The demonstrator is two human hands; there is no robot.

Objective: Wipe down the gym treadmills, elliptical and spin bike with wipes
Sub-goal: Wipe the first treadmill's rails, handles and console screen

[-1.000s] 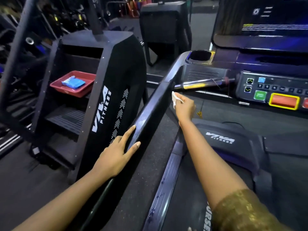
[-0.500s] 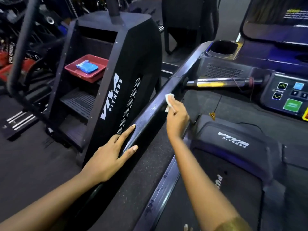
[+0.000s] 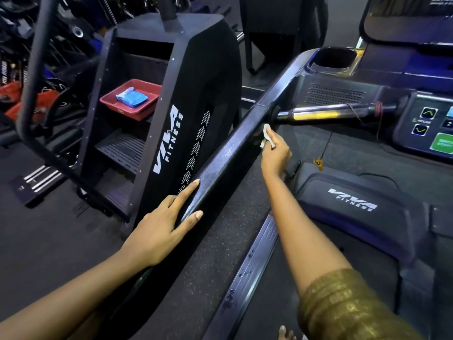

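I stand on a black treadmill whose left side rail point(image 3: 228, 155) slopes up from bottom left to the console point(image 3: 426, 123). My right hand point(image 3: 275, 154) pinches a small white wipe point(image 3: 266, 133) against the inner face of the rail, just below where the metal cross handle point(image 3: 326, 114) joins it. My left hand point(image 3: 164, 224) rests lower on the same rail, fingers straight and spread along its top and outer side.
A black stair machine point(image 3: 186, 114) stands close on the left, with a red tray point(image 3: 147, 106) holding a blue wipe pack point(image 3: 131, 96) on one step. The treadmill motor cover point(image 3: 353, 207), cup holder point(image 3: 335, 58) and a hanging safety clip point(image 3: 318, 162) lie ahead. More gym equipment fills the far left.
My right hand slid the wipe down the rail, then back up toward the cross handle joint. The view shifted left and closer. My left hand stayed on the rail.
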